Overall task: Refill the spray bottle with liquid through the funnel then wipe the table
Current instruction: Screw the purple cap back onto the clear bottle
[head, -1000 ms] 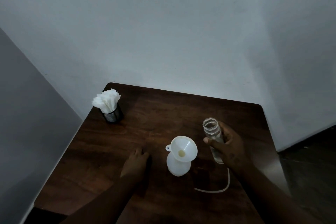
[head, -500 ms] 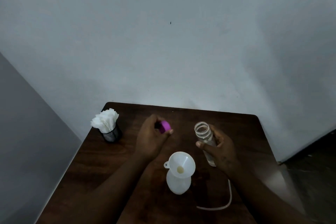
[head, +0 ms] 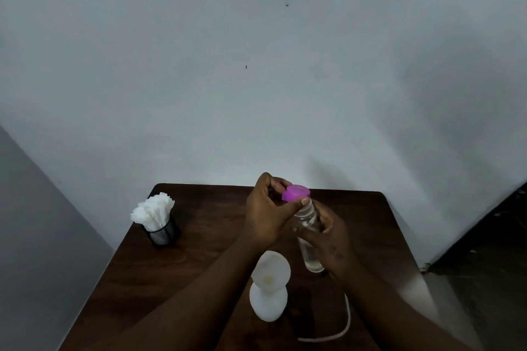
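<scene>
At the near edge of the dark wooden table (head: 199, 251), closest to me, a thin white tube (head: 339, 329) lies in a loose curve, just to the right of a white bottle (head: 268, 306) that stands upright. A white funnel (head: 271, 269) sits in that bottle's neck with its wide mouth turned up toward my camera, and I can make out a faint yellowish patch in its middle. Past the funnel both hands are raised above the tabletop. My feed shows the right hand (head: 332, 239) with its fingers and thumb curled round the body of a clear bottle (head: 309, 239), which is held tilted, its base nearer me and its neck pointing away and up. The bottle looks transparent all the way through, and I cannot tell how much liquid is in it. The left hand (head: 263, 215) pinches a purple cap (head: 296, 193) between thumb and fingers right at the mouth of the clear bottle; whether the cap is seated on the neck or only touching it I cannot tell. Farther off, near the far left corner, a black mesh cup (head: 164, 234) holds a bunch of white napkins (head: 152, 211), well apart from the hands. Behind the table rises a pale wall (head: 256, 94) with two small dark specks, and a strip of dark floor (head: 484, 265) shows to the right
</scene>
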Motion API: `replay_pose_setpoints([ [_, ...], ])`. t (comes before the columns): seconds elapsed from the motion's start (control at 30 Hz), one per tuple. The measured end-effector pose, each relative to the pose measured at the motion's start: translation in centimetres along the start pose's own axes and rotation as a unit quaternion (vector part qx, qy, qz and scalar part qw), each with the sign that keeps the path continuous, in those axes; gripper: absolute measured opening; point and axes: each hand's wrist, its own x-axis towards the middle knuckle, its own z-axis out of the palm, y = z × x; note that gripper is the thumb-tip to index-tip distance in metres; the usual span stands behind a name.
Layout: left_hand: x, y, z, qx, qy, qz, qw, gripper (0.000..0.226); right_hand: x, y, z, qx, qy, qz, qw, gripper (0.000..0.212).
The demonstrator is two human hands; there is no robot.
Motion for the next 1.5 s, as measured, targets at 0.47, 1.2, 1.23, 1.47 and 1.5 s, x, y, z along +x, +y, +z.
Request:
replay_pose_setpoints([
  [0.47, -1.7, 0.4, -0.4, -0.021, -0.133, -0.002, 0.991, 0.042, -1.0, -1.3, -0.8, 0.027, -0.001, -0.027, 0.999, 0.054],
  [1.2, 0.9, 3.9, -0.8, 0.161, -0.279, 0.019, 0.947, 0.061, -1.4, -1.8, -1.5, -0.005, -0.018, -0.026, 0.999, 0.052],
  [1.23, 0.9, 3.7, -0.7, 0.215, -0.234, 0.040, 0.947, 0.060, -1.4, -1.8, -1.4, -0.007, -0.014, -0.021, 1.000, 0.052],
  [1.47, 0.7, 3.7, 0.0, 0.265, -0.165, 0.116, 0.943, 0.038, -1.2, -2.1, -1.2, -0.025, 0.000, -0.021, 0.999, 0.052],
  [1.5, 0.7, 3.8, -0.1, 0.243, -0.190, 0.104, 0.945, 0.042, -1.2, -2.2, -1.1, -0.019, 0.001, -0.023, 1.000, 0.053],
])
